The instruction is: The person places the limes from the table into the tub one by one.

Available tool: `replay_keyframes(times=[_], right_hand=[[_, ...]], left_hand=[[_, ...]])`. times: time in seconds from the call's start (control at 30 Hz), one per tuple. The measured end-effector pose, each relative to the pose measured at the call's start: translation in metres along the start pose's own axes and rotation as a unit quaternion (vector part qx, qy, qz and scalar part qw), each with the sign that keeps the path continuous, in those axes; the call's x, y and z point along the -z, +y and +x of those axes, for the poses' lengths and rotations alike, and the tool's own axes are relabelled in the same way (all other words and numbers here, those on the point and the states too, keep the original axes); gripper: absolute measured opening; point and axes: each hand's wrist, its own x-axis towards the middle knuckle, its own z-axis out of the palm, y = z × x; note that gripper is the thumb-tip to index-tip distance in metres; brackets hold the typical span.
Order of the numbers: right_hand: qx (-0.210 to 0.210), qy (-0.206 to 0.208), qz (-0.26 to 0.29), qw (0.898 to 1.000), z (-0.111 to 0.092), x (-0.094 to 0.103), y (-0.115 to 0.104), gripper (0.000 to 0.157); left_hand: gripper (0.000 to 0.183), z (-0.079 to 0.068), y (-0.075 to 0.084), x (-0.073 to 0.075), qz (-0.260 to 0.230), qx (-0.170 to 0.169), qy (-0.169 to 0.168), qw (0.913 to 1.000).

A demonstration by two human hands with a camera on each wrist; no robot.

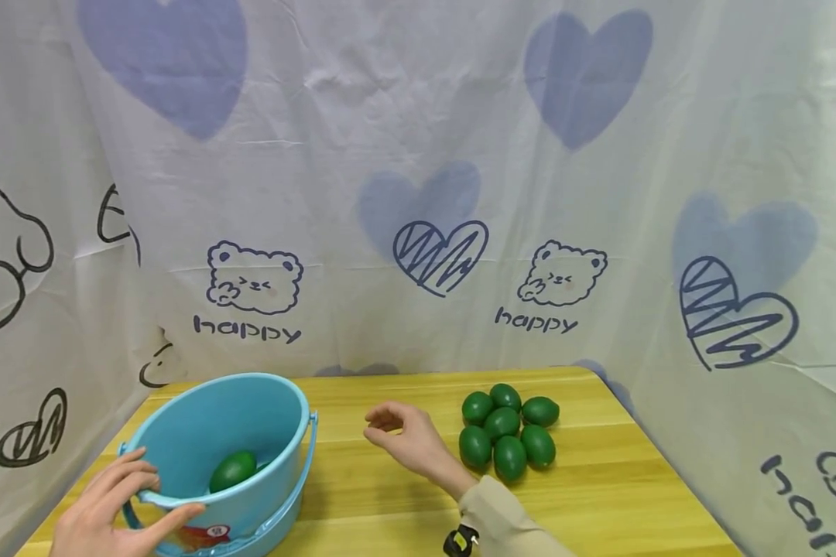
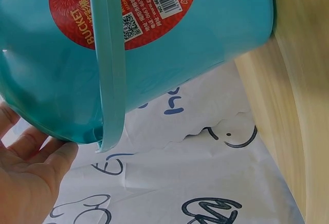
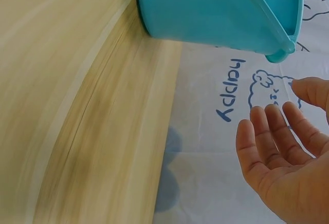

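Observation:
A light blue bucket (image 1: 251,387) stands at the left of the table. Inside it lies a dark green lime (image 1: 233,471), with part of another green one showing beside it. My left hand (image 1: 114,503) grips the bucket's near left rim, fingers over the edge and thumb along the outside. The left wrist view shows the same hand (image 2: 33,170) at the rim. To the right of the bucket, my right hand (image 1: 418,445) hovers above the table, fingers loosely bent and holding nothing; its empty palm shows in the right wrist view. Several limes (image 1: 501,423) lie clustered right of that hand.
The yellow wood-grain table (image 1: 369,510) carries the bucket and limes. A white cloth (image 1: 362,325) printed with hearts and bears hangs behind and at both sides. The bucket's handle (image 1: 310,456) hangs down along its right side.

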Motion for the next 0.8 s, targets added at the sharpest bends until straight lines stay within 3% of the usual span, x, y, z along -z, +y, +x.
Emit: replay_keyframes(times=[0.43,0.8], right_hand=[[0.007,0.011,-0.014,1.0,-0.001,0.015,0.012,0.019],[-0.009,0.032,-0.06,0.998,-0.005,0.047,0.033,0.022]], left_hand=[[0.055,0.0,-0.001,0.001,0.009,0.004,-0.003,0.9999],[0.055,-0.001,-0.002,0.0,0.005,0.002,-0.001,1.0]])
